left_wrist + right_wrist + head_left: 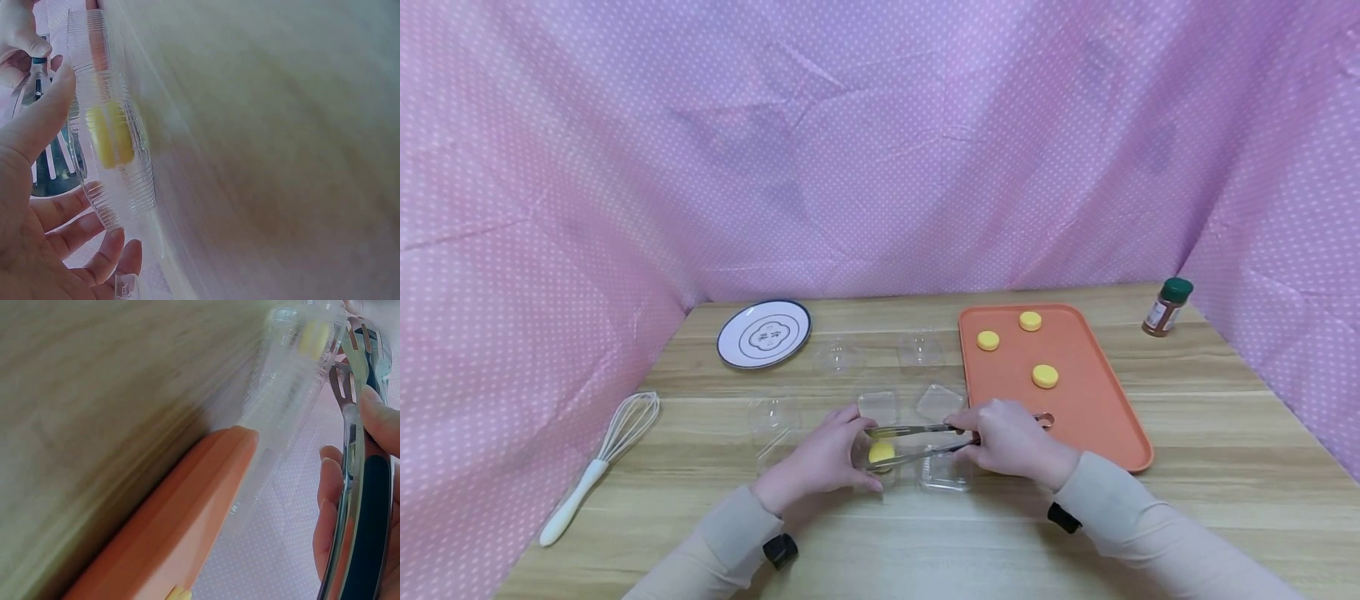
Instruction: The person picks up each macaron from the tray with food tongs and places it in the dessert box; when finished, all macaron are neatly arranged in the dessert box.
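The right hand (1011,439) grips metal tongs (917,442), its fingers curled round the handles, the tips reaching left over a yellow cake (881,452). The cake sits in a small clear box (880,460) near the table's front edge; whether the tongs are touching it I cannot tell. The left hand (827,458) cups the box with curled fingers, likely to steady it. More clear boxes (917,400) lie just beyond. To the right, an orange tray (1105,417) holds three more cakes (1044,376).
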### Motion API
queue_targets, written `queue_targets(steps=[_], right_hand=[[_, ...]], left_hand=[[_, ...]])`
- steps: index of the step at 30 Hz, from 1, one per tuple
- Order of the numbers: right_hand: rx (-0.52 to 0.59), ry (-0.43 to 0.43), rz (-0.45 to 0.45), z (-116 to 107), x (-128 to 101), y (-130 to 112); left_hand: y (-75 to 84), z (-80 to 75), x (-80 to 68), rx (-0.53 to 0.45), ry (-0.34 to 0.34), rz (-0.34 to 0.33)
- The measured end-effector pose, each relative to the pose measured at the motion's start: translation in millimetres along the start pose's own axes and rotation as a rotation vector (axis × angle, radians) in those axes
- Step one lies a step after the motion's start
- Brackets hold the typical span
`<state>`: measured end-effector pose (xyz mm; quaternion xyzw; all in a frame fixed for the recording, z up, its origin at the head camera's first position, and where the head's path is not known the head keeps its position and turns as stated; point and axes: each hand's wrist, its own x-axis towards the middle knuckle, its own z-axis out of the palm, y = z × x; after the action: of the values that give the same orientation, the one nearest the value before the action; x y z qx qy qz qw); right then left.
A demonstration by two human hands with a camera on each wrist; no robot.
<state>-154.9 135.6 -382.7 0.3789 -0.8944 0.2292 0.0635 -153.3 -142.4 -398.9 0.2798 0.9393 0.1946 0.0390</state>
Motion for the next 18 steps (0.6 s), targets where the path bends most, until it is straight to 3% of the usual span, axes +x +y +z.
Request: queue_targets(steps=[11,18], right_hand=[[0.023,0.008,0.027,-0.7,-4.9,2.4],[0.101,0.005,0.078,-7.1,-11.5,6.6]], left_hand=[[-0.2,0.5,-0.6,-0.037,-0.006,0.003],[1.2,-1.2,-0.6,0.0,-0.017,0.007]])
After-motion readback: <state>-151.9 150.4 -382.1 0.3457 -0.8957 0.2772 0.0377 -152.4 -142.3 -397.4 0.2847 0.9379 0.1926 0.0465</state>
